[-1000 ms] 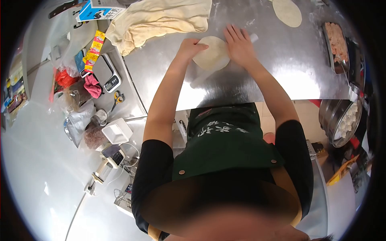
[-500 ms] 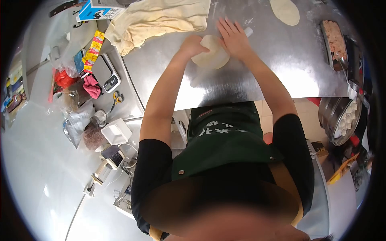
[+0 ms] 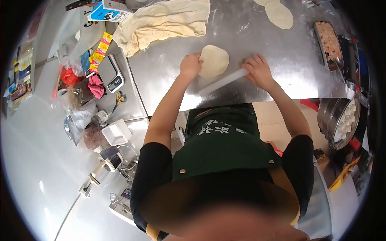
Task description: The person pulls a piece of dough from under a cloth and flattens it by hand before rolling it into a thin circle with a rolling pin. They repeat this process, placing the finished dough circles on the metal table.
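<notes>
A thin, roundish dough wrapper (image 3: 214, 61) lies on the metal worktop (image 3: 161, 56). My left hand (image 3: 190, 65) pinches its left edge between thumb and fingers. To the right, my right hand (image 3: 258, 71) is closed around one end of a white rolling pin (image 3: 224, 81). The pin slants down to the left, just below the dough and apart from it. Further back on the right, another flat wrapper (image 3: 279, 16) rests on the metal, with part of one more beside it at the top edge.
A cream cloth (image 3: 165, 26) lies at the back left. Left of it are a milk carton (image 3: 106, 13), a kitchen scale (image 3: 111, 74) and scissors (image 3: 119, 100). On the right stand a tray of minced filling (image 3: 329, 42) and a steamer (image 3: 337, 122) holding several pale dumplings.
My right hand has moved right and down, from lying flat over the rolling pin to gripping its end. The pin has come off the dough, which is now fully in sight.
</notes>
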Motion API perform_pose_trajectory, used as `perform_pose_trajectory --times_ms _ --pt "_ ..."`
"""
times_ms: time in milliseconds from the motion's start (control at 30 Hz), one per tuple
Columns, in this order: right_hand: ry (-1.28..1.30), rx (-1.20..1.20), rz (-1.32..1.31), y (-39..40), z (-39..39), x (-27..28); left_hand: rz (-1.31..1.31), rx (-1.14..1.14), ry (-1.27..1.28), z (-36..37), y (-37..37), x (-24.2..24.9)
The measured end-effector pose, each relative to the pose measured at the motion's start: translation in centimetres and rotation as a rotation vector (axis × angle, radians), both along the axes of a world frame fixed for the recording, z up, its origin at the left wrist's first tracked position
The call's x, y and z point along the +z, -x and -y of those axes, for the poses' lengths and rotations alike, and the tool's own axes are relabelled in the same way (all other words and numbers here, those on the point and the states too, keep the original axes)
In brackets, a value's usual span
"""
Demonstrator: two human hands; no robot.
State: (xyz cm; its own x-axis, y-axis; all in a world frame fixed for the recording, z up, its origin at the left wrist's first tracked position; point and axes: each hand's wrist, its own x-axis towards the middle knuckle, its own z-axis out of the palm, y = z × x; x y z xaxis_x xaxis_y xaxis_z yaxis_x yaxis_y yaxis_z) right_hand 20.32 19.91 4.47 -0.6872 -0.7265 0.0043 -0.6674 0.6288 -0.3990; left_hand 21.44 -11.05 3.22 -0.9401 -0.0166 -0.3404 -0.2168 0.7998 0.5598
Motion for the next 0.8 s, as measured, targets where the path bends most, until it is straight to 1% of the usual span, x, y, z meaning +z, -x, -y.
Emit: perform_pose_trajectory --times_ms 33,133,233,333,433,533,633,733,800 --pt "-0.003 0.025 -0.004 1.1 0.9 -0.2 0.021 -0.017 0.063 0.3 0.3 -0.6" --pt "0.049 0.075 -0.019 3.4 3.5 -1.5 0.113 -0.024 -0.081 1.6 0.8 -1.5" --pt "0.053 0.083 0.027 4.5 5.2 -2.0 0.200 0.067 -0.264 1.9 0.8 -0.7" --pt "0.044 -0.114 -0.094 4.3 7.8 -2.5 0.317 0.198 -0.518 1.9 0.8 -0.8" --pt "0.003 -0.265 -0.276 3.1 8.9 -4.9 0.351 0.372 -0.750 2.0 0.8 -1.1" --pt "-0.084 -0.250 -0.200 0.6 7.2 -4.8 0.405 0.487 -0.902 2.1 1.2 -1.5" --pt "-0.116 -0.243 -0.207 3.5 9.5 -4.5 0.419 0.506 -0.950 1.8 2.4 -1.6" --pt "-0.061 -0.269 -0.249 5.6 11.5 -4.3 0.445 0.334 -0.733 1.8 3.7 -1.5" --pt "-0.048 -0.250 -0.232 3.3 9.5 -4.7 0.412 0.165 -0.573 1.7 4.5 -2.2"
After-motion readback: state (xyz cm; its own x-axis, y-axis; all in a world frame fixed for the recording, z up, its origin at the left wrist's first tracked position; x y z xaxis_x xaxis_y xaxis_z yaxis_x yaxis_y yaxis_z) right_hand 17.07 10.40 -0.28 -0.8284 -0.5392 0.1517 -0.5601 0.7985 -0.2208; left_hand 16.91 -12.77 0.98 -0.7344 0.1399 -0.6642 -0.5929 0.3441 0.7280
